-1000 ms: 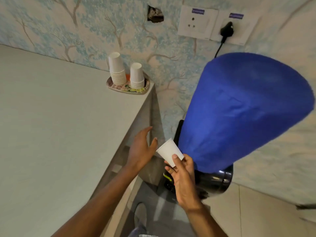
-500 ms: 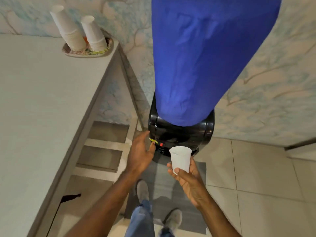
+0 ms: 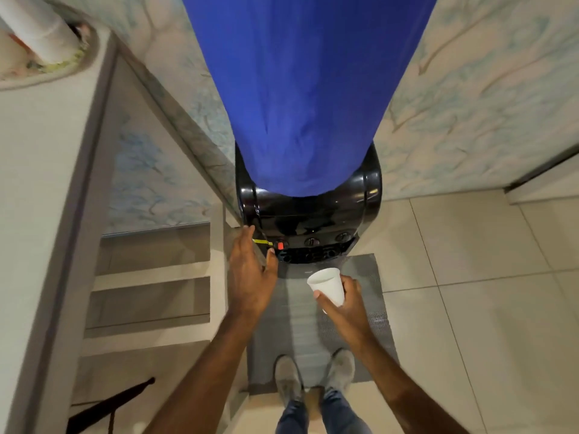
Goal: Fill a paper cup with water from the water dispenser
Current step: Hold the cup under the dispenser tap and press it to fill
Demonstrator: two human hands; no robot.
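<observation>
A black water dispenser [image 3: 313,214] stands against the wall, its bottle under a blue cloth cover [image 3: 307,89]. Its taps and a red button [image 3: 280,245] sit on the front panel. My right hand [image 3: 347,300] holds a white paper cup [image 3: 327,285] upright, just in front of and below the tap row; the cup looks empty. My left hand [image 3: 250,274] is open with fingers apart, resting at the dispenser's front left corner, thumb near the red button.
A pale counter [image 3: 40,183] runs along the left, with a plate of stacked paper cups [image 3: 40,36] at its far corner. Shelves [image 3: 150,277] lie under the counter. A grey mat [image 3: 313,324] lies before the dispenser, my shoes [image 3: 313,377] on it.
My view has tilted down and closer to the dispenser. My right hand has carried the cup from beside the blue cover down to the front of the taps. My left hand moved to the dispenser's left corner.
</observation>
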